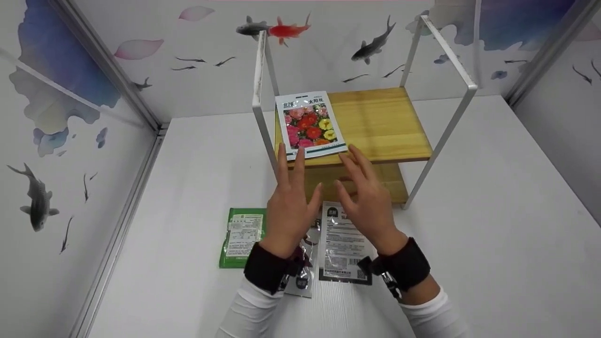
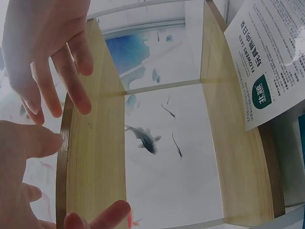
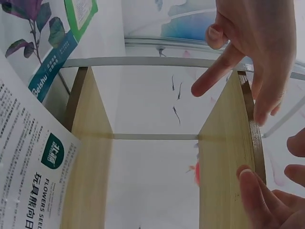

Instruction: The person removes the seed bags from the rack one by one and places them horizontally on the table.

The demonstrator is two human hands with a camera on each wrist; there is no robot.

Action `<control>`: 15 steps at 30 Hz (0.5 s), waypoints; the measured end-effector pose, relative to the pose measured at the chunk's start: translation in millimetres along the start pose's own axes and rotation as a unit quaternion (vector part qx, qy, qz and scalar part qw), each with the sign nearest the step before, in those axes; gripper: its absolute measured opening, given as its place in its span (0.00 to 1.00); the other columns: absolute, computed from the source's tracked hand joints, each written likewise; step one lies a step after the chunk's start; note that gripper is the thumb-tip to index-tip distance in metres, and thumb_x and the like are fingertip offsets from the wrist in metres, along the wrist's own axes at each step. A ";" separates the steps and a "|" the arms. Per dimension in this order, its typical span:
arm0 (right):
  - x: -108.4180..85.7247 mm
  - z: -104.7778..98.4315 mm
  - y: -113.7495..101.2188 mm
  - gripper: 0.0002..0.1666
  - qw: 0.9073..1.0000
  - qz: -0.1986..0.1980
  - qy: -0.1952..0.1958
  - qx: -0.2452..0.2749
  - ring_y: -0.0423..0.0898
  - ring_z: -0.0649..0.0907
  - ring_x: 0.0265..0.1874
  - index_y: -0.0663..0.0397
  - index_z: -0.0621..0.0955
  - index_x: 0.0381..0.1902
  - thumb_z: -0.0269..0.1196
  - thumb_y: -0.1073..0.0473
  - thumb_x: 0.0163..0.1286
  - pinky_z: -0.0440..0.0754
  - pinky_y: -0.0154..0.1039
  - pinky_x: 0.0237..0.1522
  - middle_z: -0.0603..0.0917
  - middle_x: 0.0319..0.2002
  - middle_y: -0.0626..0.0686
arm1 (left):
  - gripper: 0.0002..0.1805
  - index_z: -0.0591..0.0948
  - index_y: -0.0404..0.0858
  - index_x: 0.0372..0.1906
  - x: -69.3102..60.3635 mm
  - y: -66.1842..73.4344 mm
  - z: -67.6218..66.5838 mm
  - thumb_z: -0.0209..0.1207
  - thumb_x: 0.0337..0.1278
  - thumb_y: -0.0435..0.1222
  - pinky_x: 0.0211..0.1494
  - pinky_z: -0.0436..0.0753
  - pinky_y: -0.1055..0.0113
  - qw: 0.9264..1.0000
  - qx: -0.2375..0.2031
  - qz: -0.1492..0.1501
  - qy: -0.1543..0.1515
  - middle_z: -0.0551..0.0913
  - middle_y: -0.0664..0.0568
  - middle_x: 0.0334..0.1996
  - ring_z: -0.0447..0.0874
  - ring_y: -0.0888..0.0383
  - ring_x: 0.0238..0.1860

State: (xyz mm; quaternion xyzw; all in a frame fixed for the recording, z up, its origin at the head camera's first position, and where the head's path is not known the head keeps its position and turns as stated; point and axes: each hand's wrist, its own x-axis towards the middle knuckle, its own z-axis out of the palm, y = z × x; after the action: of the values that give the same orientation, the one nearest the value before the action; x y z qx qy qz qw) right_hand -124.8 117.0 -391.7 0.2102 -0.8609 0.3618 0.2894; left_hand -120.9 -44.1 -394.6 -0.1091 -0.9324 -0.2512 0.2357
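A seed packet with red, pink and yellow flowers (image 1: 310,124) lies on the left part of the rack's upper wooden shelf (image 1: 380,122). My left hand (image 1: 290,209) reaches to the packet's lower edge, two fingers straight and overlapping it from this angle. Near the packet's lower right corner are the fingertips of my right hand (image 1: 371,209), its fingers spread. Whether either hand touches the packet cannot be made out. Both wrist views show the left hand (image 3: 257,43) and right hand (image 2: 47,38) at the upper board's front edge, gripping nothing.
On the white table in front of the rack lie a green packet (image 1: 242,237), a partly covered packet (image 1: 303,284) and a white text-covered packet (image 1: 345,246). White metal posts (image 1: 448,122) frame the rack. A lower wooden shelf (image 1: 389,180) sits beneath.
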 end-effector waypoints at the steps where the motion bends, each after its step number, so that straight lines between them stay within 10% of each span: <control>1: 2.0 -0.3 -0.1 0.32 1.000 0.001 -0.006 -0.008 0.40 0.80 0.35 0.50 0.65 0.64 0.59 0.56 0.62 0.72 0.30 0.18 0.58 0.66 0.50 | 0.43 0.44 0.50 0.70 1.3 0.0 0.2 0.54 0.54 0.50 0.15 0.64 0.79 1.000 0.002 0.003 -0.001 0.32 0.48 0.69 0.62 0.66 0.15; 15: 30.6 10.0 0.8 0.43 0.990 0.030 -0.123 -0.055 0.35 0.71 0.14 0.34 0.55 0.68 0.60 0.61 0.58 0.68 0.29 0.13 0.43 0.70 0.53 | 0.44 0.40 0.46 0.70 17.1 2.8 -0.7 0.50 0.56 0.53 0.12 0.63 0.75 0.999 -0.007 -0.040 -0.028 0.31 0.49 0.69 0.60 0.65 0.11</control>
State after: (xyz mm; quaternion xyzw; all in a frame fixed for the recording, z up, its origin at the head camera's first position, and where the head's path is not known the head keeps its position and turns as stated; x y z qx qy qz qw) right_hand -151.5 105.4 -377.9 0.2112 -0.9144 0.2939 0.1814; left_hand -134.6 -40.6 -384.5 -0.0805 -0.9405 -0.2641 0.1983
